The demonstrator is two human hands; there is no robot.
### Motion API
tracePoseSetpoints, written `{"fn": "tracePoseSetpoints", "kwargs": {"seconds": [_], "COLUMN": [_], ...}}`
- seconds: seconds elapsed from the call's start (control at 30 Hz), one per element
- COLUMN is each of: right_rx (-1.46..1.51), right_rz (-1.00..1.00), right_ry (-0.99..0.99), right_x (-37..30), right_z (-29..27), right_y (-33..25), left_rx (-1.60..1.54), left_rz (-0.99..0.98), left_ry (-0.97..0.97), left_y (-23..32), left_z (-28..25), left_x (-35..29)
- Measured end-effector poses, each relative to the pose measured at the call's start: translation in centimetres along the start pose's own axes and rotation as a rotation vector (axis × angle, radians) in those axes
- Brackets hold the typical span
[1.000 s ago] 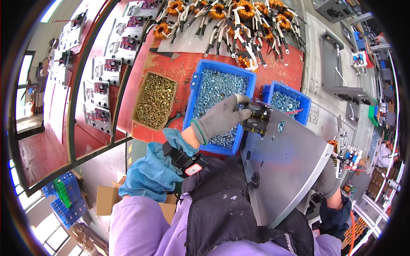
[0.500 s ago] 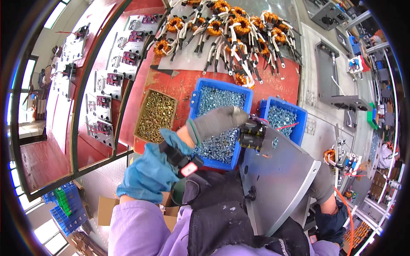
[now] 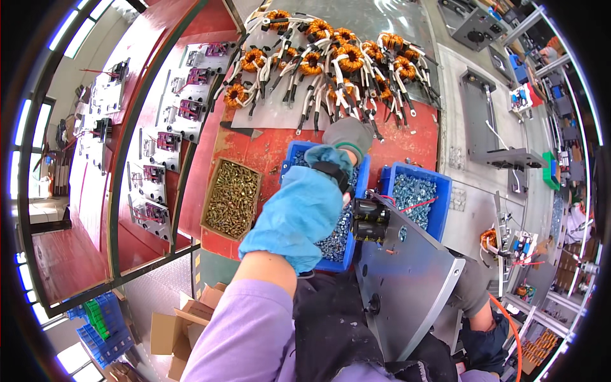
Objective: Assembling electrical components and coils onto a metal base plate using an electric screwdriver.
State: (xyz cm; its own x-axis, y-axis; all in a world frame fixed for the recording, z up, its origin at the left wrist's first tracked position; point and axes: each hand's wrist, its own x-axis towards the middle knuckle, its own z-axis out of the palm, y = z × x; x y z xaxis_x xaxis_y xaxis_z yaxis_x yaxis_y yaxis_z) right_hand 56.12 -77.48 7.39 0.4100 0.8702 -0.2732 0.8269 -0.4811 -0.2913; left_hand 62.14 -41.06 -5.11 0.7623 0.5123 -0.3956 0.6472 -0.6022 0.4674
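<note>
My left hand (image 3: pixel 349 134), in a grey glove, reaches over the far rim of the middle blue bin (image 3: pixel 361 181). It lies at the near edge of a heap of orange copper-wound ring coils (image 3: pixel 350 58) with white and black leads. Its fingers curve down out of sight, and what they touch is hidden. My right hand (image 3: pixel 470 285), gloved too, holds the right side of a grey metal panel (image 3: pixel 407 274) that stands tilted in front of me. Black cylindrical capacitors (image 3: pixel 371 219) and a thin red wire (image 3: pixel 420 205) show at the panel's far end.
An open box of brass-coloured screws (image 3: pixel 230 198) sits left of the middle bin. Another blue bin (image 3: pixel 445 210) of silvery hardware stands right. A rack (image 3: pixel 118 210) with several circuit assemblies is at left. Grey metal housings (image 3: pixel 484 121) lie on the right-hand bench.
My left hand has moved forward from beside the capacitors, across the middle bin to the coils' near edge. The ring coil lying there is now covered. My right hand still holds the panel.
</note>
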Motion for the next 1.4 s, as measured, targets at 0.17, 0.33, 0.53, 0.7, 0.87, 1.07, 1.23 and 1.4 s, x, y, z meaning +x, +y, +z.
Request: {"fn": "tracePoseSetpoints", "kwargs": {"seconds": [0.17,0.33,0.53,0.7,0.87,1.07,1.23,1.4], "right_rx": [0.113,0.123,0.144,0.149,0.148,0.127,0.123,0.085], "right_rz": [-0.045,-0.061,-0.061,-0.077,-0.100,-0.060,-0.103,-0.090], "right_ry": [0.079,0.100,0.087,0.086,0.103,0.097,0.127,0.076], "right_x": [0.1,0.4,0.7,0.7,0.6,0.4,0.5,0.9], "right_z": [0.7,1.0,0.7,0.7,0.6,0.6,0.1,-0.5], "right_y": [0.5,0.7,0.6,0.4,0.4,0.2,0.0,0.0], "left_rx": [-0.158,-0.506,-0.765,-1.103,-0.858,-0.850,-1.211,-0.954], "left_rz": [0.005,0.497,0.750,0.539,0.593,0.448,0.457,0.366], "left_ry": [0.094,0.394,0.489,0.547,-0.137,-0.676,-0.493,-0.308], "left_y": [-3.1,-5.6,-11.3,-15.8,-16.3,-10.5,-6.5,-2.8], "left_z": [-2.7,-8.9,-14.3,-17.2,-22.0,-12.0,-8.9,-6.3], "left_x": [-2.4,-8.7,-17.2,-21.1,-21.1,-16.8,-13.5,-13.7]}}
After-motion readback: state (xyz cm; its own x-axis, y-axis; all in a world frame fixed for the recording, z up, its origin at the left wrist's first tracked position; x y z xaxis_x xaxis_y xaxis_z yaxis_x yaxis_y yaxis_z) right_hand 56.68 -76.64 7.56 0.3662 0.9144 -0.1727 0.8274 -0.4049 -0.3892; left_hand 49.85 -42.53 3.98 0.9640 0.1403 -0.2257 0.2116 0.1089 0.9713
